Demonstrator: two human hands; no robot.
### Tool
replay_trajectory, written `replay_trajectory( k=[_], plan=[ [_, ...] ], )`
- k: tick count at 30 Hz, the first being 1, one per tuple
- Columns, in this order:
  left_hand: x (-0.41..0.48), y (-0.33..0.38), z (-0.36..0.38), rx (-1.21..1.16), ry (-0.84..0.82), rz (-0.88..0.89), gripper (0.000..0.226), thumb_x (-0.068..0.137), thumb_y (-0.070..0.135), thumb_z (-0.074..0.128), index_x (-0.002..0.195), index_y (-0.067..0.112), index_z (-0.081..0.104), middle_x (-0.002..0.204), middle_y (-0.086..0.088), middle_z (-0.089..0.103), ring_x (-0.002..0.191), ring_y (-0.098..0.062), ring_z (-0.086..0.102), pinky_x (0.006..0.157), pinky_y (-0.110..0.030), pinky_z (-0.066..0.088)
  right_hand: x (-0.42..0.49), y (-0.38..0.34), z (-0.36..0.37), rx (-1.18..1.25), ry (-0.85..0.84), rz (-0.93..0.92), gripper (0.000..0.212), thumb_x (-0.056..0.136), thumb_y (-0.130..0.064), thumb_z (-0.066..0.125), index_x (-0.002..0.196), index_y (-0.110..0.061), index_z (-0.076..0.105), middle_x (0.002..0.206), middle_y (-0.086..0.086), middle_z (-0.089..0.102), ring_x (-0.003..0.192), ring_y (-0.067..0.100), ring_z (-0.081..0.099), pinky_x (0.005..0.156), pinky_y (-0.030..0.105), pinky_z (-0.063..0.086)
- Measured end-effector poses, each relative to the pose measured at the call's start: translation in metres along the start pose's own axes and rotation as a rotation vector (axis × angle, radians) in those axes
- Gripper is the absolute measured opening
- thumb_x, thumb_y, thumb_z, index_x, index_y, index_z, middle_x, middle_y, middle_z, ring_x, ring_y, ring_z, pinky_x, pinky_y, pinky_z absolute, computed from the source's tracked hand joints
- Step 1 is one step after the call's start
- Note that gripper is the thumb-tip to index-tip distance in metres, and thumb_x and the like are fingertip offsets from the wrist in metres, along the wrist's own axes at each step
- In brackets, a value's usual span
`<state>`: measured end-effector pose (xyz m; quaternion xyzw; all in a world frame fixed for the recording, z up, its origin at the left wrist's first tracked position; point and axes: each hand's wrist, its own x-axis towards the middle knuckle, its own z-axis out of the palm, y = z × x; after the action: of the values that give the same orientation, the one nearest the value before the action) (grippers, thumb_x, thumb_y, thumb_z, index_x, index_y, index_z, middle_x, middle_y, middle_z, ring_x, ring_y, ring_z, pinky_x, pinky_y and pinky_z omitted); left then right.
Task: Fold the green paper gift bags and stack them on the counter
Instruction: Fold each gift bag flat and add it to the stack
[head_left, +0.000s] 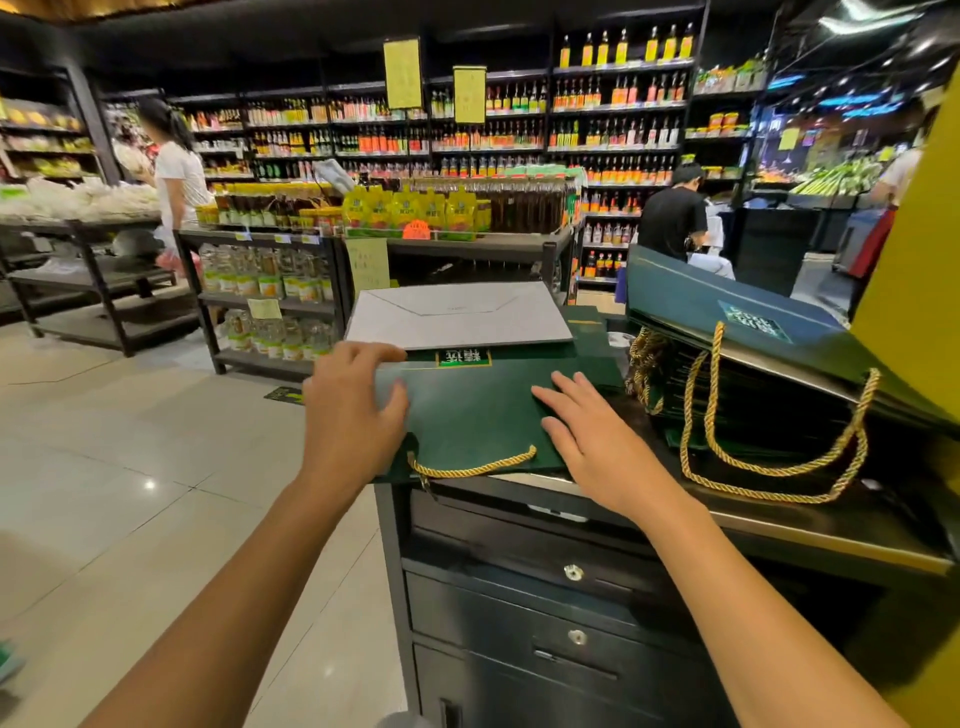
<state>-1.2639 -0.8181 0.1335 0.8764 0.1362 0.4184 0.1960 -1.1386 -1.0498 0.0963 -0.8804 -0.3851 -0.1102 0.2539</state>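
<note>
Facing long store shelves (623, 130) crowded with bottles, beyond a black counter (779, 535) with keyed drawers. Keeping a heap of flattened green bags (753, 415) on the counter's right side, gold rope loops spilling toward the near edge. Working on one green gift bag (467, 410) lying flat at the counter's left end, a pale grey sheet (457, 317) lying just behind it. Curling the left grip (353, 410) round the bag's left edge, thumb on top, fingers hooked over the far corner. Pressing the right grip (597, 447) flat on the bag's right part, fingers straight and spread. Leaving the gold rope handle (472, 467) lying along the bag's near edge.
</note>
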Motion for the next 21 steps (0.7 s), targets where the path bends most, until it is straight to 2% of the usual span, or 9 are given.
replay_trajectory(
  k=[3, 6, 8, 10, 12, 15, 21],
  plan=[
    [-0.008, 0.030, 0.010, -0.172, -0.314, 0.158, 0.017, 0.094, 0.032, 0.069, 0.107, 0.023, 0.074, 0.105, 0.010, 0.066, 0.099, -0.004, 0.057, 0.090, -0.028, 0.048, 0.000, 0.000, 0.000, 0.015, 0.003, 0.002, 0.047, 0.110, -0.032, 0.037, 0.157, -0.026, 0.034, 0.168, -0.003, 0.020, 0.157, 0.016, 0.004, 0.123, 0.030, 0.009],
    [-0.016, 0.048, 0.027, -0.110, -0.483, 0.271, 0.032, 0.087, 0.055, 0.070, 0.105, 0.029, 0.076, 0.103, 0.013, 0.066, 0.099, -0.005, 0.056, 0.088, -0.028, 0.047, -0.001, 0.000, 0.000, 0.024, -0.002, 0.016, 0.048, 0.110, -0.035, 0.037, 0.157, -0.030, 0.033, 0.168, -0.007, 0.019, 0.156, 0.012, 0.002, 0.124, 0.039, 0.017],
    [-0.019, 0.054, 0.037, -0.007, -0.495, 0.298, 0.036, 0.085, 0.061, 0.069, 0.108, 0.034, 0.075, 0.110, 0.010, 0.066, 0.108, -0.012, 0.054, 0.095, -0.036, 0.045, -0.002, 0.000, -0.001, 0.025, -0.007, 0.025, 0.048, 0.110, -0.036, 0.037, 0.157, -0.031, 0.032, 0.168, -0.009, 0.018, 0.156, 0.010, 0.001, 0.123, 0.042, 0.022],
    [-0.018, 0.058, 0.040, 0.053, -0.490, 0.294, 0.027, 0.089, 0.053, 0.069, 0.109, 0.035, 0.075, 0.116, 0.008, 0.064, 0.113, -0.016, 0.051, 0.098, -0.041, 0.043, -0.002, 0.000, -0.001, 0.023, -0.009, 0.026, 0.048, 0.110, -0.035, 0.037, 0.157, -0.030, 0.033, 0.168, -0.008, 0.018, 0.156, 0.011, 0.002, 0.124, 0.042, 0.022],
    [-0.016, 0.060, 0.040, 0.089, -0.482, 0.314, 0.017, 0.095, 0.043, 0.066, 0.107, 0.034, 0.075, 0.115, 0.007, 0.064, 0.111, -0.019, 0.052, 0.096, -0.043, 0.044, -0.002, 0.000, -0.001, 0.025, -0.008, 0.027, 0.047, 0.110, -0.034, 0.037, 0.157, -0.029, 0.033, 0.168, -0.007, 0.019, 0.156, 0.011, 0.002, 0.124, 0.041, 0.022],
    [-0.013, 0.063, 0.040, 0.136, -0.492, 0.326, 0.014, 0.100, 0.036, 0.060, 0.106, 0.028, 0.071, 0.108, 0.005, 0.063, 0.103, -0.021, 0.054, 0.089, -0.044, 0.047, -0.001, 0.000, 0.001, 0.029, 0.003, 0.031, 0.046, 0.110, -0.034, 0.036, 0.156, -0.029, 0.035, 0.168, -0.007, 0.020, 0.156, 0.011, 0.003, 0.123, 0.041, 0.023],
    [-0.011, 0.058, 0.037, -0.036, -0.532, 0.265, 0.009, 0.106, 0.027, 0.049, 0.107, 0.024, 0.057, 0.106, 0.004, 0.067, 0.097, -0.021, 0.062, 0.087, -0.046, 0.052, -0.002, -0.001, -0.001, 0.070, 0.019, 0.037, 0.044, 0.111, -0.030, 0.033, 0.155, -0.027, 0.040, 0.167, -0.006, 0.024, 0.156, 0.011, 0.005, 0.122, 0.034, 0.018]
  ],
)
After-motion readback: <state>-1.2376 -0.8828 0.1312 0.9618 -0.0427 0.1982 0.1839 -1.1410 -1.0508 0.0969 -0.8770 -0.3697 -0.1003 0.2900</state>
